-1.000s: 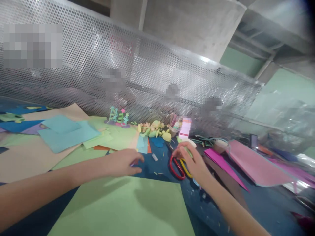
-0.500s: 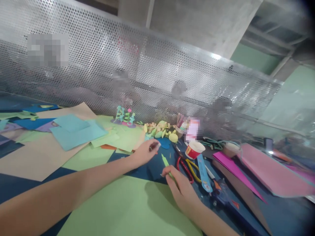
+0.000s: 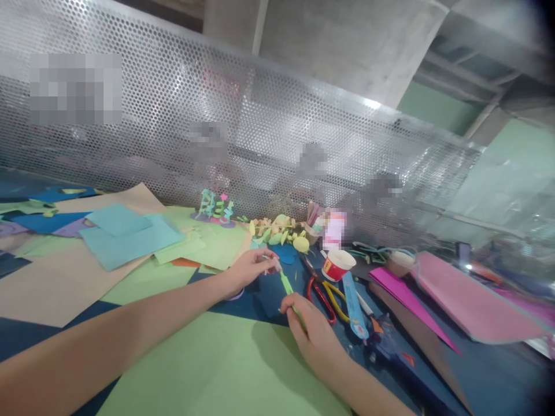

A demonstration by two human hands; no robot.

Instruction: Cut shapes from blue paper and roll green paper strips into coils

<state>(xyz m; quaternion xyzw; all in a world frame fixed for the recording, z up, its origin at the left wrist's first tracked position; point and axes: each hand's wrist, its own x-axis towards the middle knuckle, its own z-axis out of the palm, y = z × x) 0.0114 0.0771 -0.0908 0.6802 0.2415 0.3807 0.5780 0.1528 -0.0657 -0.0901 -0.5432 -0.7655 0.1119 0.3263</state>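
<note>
My right hand [image 3: 314, 329] is closed round a slim light-green pen-like tool [image 3: 286, 284], which points up and left. My left hand [image 3: 254, 270] is in a pinch at the tool's tip; whether it grips the tip or some small thing there, I cannot make out. Under both forearms lies a large light-green sheet [image 3: 203, 364]. Beyond my hands are a blue cut-out piece [image 3: 286, 254] and a cluster of yellow-green leaf shapes [image 3: 281, 231].
Red-handled pliers [image 3: 321, 300], yellow-handled pliers [image 3: 336, 301], a red-and-white paper cup [image 3: 338, 266], a blue strip [image 3: 355, 306] and a dark blue glue gun [image 3: 399, 361] lie right. Coloured sheets [image 3: 130, 242] cover the left. A perforated metal screen [image 3: 165, 104] stands behind.
My left hand has turned and lowered its fingertips to the tip of the green tool, closing the gap between them. My right hand keeps its hold. The view has shifted slightly.
</note>
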